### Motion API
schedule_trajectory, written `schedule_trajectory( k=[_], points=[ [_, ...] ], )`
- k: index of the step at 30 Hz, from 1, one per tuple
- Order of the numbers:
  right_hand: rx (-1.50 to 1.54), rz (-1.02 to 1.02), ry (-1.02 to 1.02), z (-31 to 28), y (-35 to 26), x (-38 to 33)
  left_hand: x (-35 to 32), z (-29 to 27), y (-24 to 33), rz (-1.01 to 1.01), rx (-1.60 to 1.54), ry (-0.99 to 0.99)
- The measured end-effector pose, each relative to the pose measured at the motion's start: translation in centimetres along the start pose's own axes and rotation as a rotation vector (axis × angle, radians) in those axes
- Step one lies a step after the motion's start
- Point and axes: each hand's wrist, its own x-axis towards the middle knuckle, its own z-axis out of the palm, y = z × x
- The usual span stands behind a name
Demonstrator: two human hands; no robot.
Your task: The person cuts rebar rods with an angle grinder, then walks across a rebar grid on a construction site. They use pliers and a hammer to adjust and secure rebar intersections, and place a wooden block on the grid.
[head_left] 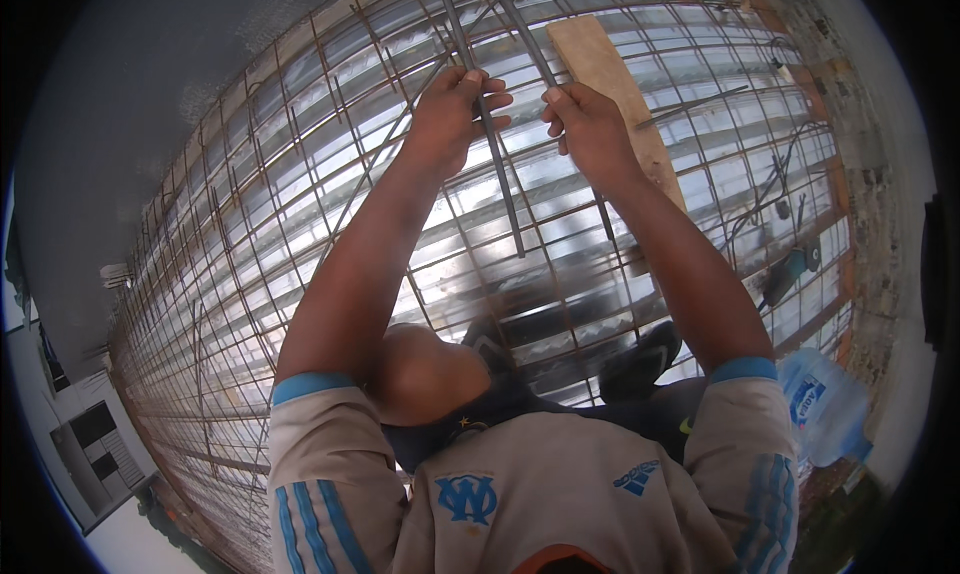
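Flanking the hands (pixel 520 119): wooden plank (pixel 610 84), blue bag (pixel 825 399), rebar grid (pixel 250 274).

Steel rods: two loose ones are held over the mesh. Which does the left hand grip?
The left hand grips the left rod, whose lower end reaches nearer the knees; the right hand holds the other rod.
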Motion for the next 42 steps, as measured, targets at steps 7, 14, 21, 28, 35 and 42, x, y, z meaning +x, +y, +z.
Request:
schedule_trajectory(
  k=[7, 14, 21, 28, 35, 42],
  points=[
    [0.062, -0.004, 0.118, 1.1, 3.2, -3.0, 1.3, 5.0, -5.0, 0.023, -0.055, -0.033],
    [0.264, 0.207, 0.003, -2.1, 5.1, -4.3, 1.7, 5.0, -6.7, 0.033, 0.25, -0.255],
    [0.042, 0.182, -0.027, -2.2, 6.1, -6.0, 1.0, 4.2, -7.8, -0.113, 0.053, -0.263],
    [0.174, 0.251, -0.071, -1.0, 6.5, -7.1, 1.6, 1.9, -7.2, -0.03, 0.151, -0.297],
    [0.132, 0.156, 0.069, -0.7, 8.6, -6.4, 0.9, 1.6, -5.9, 0.002, 0.349, -0.235],
    [-0.435, 0.006, 0.378, -7.4, 7.1, -4.7, 4.0, -7.1, -5.8, 0.4, 1.164, 0.443]
  ],
)
